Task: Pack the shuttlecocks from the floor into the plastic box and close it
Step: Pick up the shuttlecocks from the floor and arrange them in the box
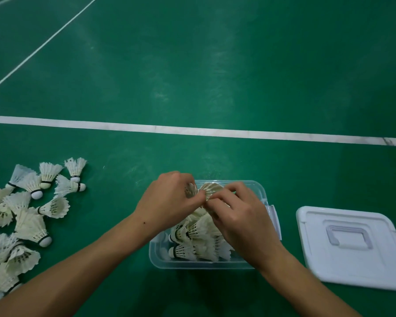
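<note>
Hands, left [169, 202] and right [236, 216], each pinch white feathered shuttlecocks [206, 191] above the clear box [160, 259].

You kneel over a green court floor [215, 76] crossed by a white line [192, 131]. On it sits the clear plastic box [206, 264]; loose shuttlecocks [30, 227] lie left of the box, its white lid [352, 245] just right.
</note>
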